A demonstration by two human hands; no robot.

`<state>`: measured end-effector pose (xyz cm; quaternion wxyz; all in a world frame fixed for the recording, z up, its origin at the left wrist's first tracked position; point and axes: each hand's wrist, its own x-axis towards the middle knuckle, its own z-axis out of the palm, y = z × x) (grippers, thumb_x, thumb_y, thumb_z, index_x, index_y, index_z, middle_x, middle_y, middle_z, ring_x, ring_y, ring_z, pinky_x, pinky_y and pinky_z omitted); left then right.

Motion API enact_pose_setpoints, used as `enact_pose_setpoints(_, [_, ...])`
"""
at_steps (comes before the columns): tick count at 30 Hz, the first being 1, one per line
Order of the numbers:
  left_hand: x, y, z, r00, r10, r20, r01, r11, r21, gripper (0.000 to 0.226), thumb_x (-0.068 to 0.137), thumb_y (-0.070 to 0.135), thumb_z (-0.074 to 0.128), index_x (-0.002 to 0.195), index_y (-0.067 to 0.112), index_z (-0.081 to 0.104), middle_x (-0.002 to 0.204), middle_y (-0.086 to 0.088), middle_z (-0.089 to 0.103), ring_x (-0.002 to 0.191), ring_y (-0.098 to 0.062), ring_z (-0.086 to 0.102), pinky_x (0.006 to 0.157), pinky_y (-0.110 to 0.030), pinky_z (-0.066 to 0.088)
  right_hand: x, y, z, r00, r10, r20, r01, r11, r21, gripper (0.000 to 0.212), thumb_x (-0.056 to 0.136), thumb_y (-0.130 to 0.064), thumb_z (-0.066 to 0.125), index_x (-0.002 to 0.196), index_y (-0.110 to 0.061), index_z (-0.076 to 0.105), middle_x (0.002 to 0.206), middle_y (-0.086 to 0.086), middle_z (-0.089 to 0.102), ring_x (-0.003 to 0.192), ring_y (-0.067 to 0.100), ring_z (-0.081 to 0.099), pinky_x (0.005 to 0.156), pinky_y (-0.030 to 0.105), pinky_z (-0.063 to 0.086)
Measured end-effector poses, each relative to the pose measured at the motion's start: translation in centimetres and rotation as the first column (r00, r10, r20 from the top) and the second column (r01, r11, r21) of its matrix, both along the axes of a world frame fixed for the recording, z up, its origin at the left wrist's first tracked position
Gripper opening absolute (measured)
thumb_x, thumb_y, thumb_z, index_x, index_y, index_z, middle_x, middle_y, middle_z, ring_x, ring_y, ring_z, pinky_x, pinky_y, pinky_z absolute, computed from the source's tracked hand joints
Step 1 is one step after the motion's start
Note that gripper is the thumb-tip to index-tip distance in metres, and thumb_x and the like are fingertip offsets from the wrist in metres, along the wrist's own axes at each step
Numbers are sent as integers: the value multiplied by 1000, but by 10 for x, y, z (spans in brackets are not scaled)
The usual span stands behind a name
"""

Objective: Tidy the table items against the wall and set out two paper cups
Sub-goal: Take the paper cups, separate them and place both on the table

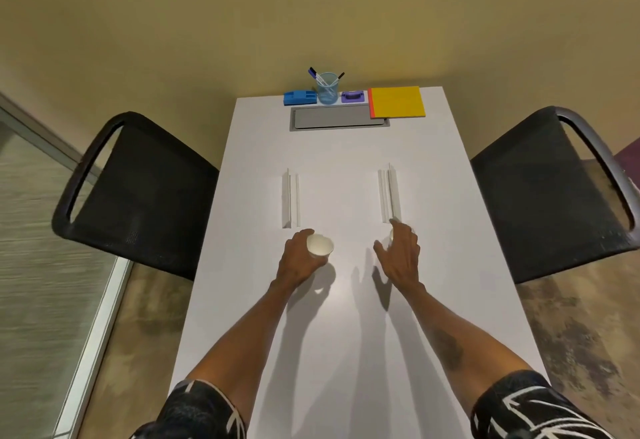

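- A person's left hand (298,258) wraps around a white paper cup (320,245), upright, just above the white bench (346,334).
- The right hand (400,253) covers a second cup (392,234) — only a sliver shows, so its grip cannot be told.
- Two folded white card strips (290,198) (389,194) lie just beyond the hands.
- Against the wall: a blue stapler (300,97), pen holder (327,89), purple tape dispenser (353,96) and yellow notepad (397,102) — in a row.
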<state>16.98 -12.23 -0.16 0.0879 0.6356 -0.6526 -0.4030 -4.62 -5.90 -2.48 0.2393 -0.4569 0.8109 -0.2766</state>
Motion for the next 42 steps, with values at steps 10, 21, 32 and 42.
enact_pose_setpoints(10, [58,-17,-9,994,107,-28,-108,994,-13,75,79,20,73,146,19,38,148,1,42,135,-24,43,105,-41,45,66,-19,-5,988,149,52,-152,986,62,54,93,-17,59,144,-9,42,141,9,46,129,31,42,109,44,33])
enact_pose_setpoints(21, [89,-46,-34,996,90,-21,-89,996,25,75,82,15,71,148,16,35,147,-2,38,133,-27,44,105,-41,45,103,-48,-25,980,133,151,-168,955,243,45,93,-20,56,137,-14,50,138,6,50,131,27,44,111,42,34])
enact_pose_setpoints(32, [85,-54,-58,999,38,-5,-37,998,53,71,85,12,69,147,15,36,148,-2,38,136,-27,42,105,-44,44,106,-56,-36,982,94,165,-141,941,307,43,94,-20,56,137,-11,51,136,11,51,125,29,50,108,45,40])
enact_pose_setpoints(42, [66,-56,-67,999,42,25,-44,996,72,69,89,19,68,149,19,33,148,2,38,135,-27,41,103,-42,45,90,-50,-37,983,53,178,-108,944,312,44,95,-19,56,137,-11,50,136,10,50,125,26,53,107,43,41])
